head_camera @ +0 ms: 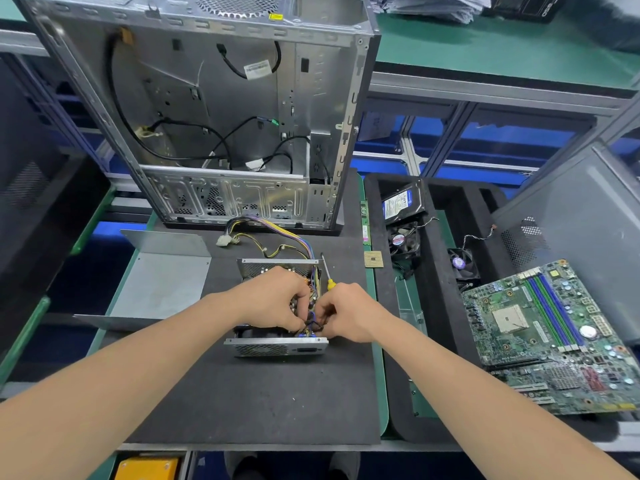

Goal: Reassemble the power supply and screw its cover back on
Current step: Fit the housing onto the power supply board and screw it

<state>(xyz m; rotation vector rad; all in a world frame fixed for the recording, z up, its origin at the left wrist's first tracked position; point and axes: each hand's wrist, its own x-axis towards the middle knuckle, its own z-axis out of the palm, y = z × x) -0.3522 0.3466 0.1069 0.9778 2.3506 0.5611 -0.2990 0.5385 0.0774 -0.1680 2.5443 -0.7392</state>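
Observation:
The open power supply (277,344) sits on the black mat (242,403), its insides exposed and a cable bundle (277,237) running out the back. My left hand (273,299) reaches into the box from the left, fingers curled on the small wires inside. My right hand (346,313) comes in from the right and pinches the same blue and black wires (313,320) near the front wall. A screwdriver (327,271) with a yellow handle lies just right of the box, partly behind my right hand. The grey metal cover (162,282) lies flat to the left.
An empty computer case (214,116) stands behind the mat. Right of the mat, a black foam tray (433,306) holds a hard drive (401,202) and two fans. A motherboard (554,337) lies at the far right. A CPU chip (373,259) rests by the tray.

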